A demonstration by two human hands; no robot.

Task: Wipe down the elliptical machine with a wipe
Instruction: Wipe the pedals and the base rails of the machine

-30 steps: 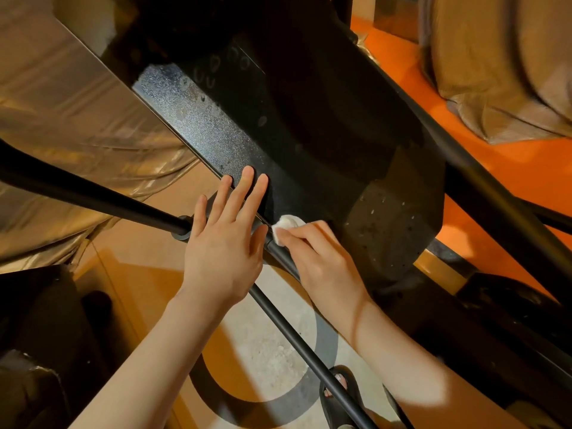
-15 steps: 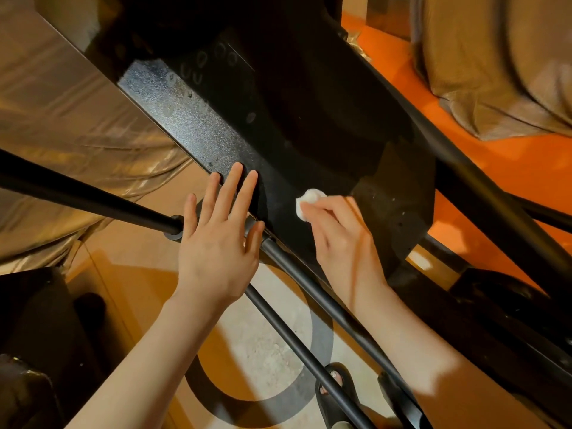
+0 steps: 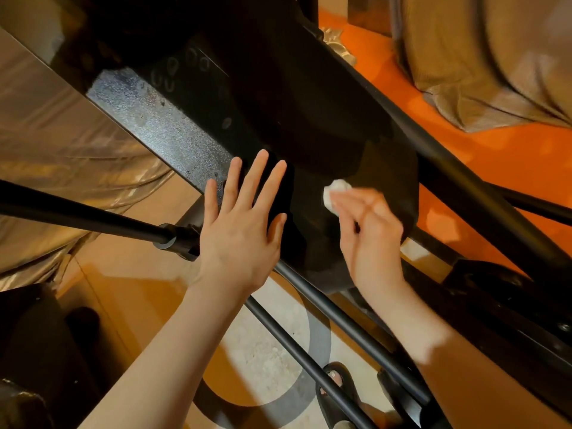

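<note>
Left hand (image 3: 238, 239) lies flat on the black elliptical (image 3: 309, 125) (no readable writing); right hand (image 3: 368, 233) pinches a wipe (image 3: 334, 191) in its grip.

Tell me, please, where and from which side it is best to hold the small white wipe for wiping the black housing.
Probably as the right hand holds it now: pinch the near edge of the balled wipe from the person's side, so that its free far end can meet the black housing.
</note>
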